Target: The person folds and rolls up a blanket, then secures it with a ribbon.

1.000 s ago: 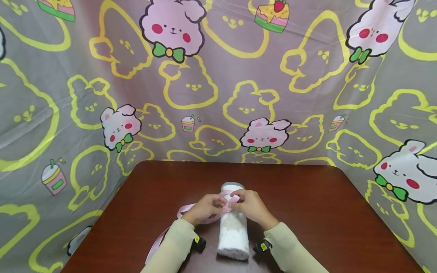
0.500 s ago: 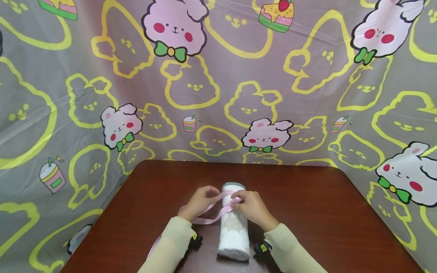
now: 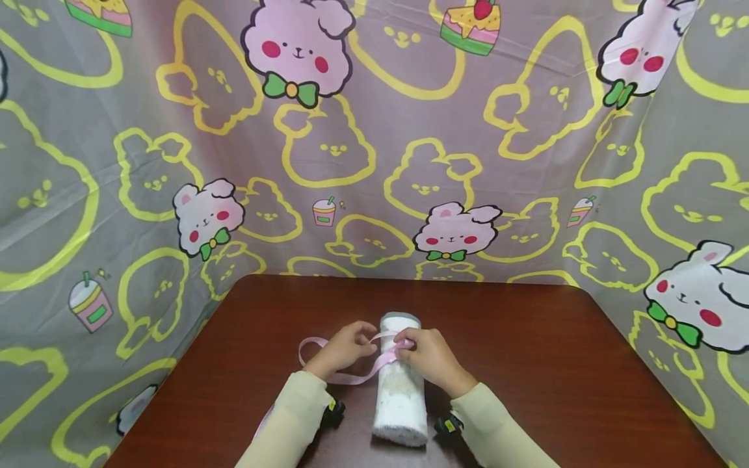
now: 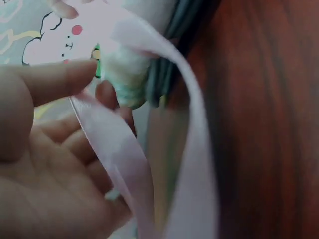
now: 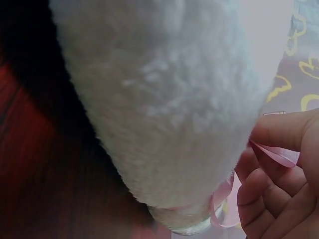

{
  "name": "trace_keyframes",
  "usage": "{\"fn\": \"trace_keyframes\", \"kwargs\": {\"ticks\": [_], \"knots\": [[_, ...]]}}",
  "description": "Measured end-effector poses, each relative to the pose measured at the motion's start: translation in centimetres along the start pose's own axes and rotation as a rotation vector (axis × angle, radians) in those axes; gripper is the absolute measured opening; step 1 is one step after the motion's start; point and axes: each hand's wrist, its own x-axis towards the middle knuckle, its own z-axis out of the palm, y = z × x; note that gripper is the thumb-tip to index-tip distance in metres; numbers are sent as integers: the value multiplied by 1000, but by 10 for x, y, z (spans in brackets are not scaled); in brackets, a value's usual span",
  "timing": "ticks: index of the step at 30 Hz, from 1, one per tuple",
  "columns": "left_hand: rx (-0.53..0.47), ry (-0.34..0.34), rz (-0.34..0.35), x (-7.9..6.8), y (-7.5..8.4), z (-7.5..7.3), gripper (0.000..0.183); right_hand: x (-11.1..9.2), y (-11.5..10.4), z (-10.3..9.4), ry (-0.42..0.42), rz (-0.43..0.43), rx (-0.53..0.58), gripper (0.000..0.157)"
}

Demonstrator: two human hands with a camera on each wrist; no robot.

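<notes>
A white fluffy cylinder (image 3: 401, 406) with a grey far end lies on the table, pointing away from me. Pink ribbon (image 3: 357, 379) passes round its far part and loops out to the left. My left hand (image 3: 345, 348), left of the cylinder, has the ribbon between thumb and fingers; the left wrist view shows the ribbon (image 4: 119, 144) running down across that hand (image 4: 55, 154). Above the cylinder my right hand (image 3: 432, 359) pinches a folded bit of ribbon between thumb and forefinger, its other fingers curled, as the right wrist view shows on the hand (image 5: 284, 184).
The reddish-brown table (image 3: 526, 351) extends around both arms. A grey curtain (image 3: 374, 117) printed with rabbits and yellow outlines stands behind it and at both sides. A tail of ribbon (image 3: 264, 419) trails beside the left sleeve.
My left hand has drawn away from the right hand, moving left with a strand of ribbon. The ribbon loop at the left has opened wider. The right hand stays almost in place.
</notes>
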Motion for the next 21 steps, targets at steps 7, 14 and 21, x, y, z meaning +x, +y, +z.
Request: {"fn": "trace_keyframes", "kwargs": {"ticks": [7, 14, 21], "knots": [[195, -146, 110, -8, 13, -7, 8, 0, 1, 4, 14, -33, -39, 14], [382, -84, 141, -19, 21, -4, 4, 0, -2, 4, 21, -46, -55, 17], [392, -61, 187, -43, 17, -6, 5, -2, 2, 3, 56, -43, -105, 15]]}}
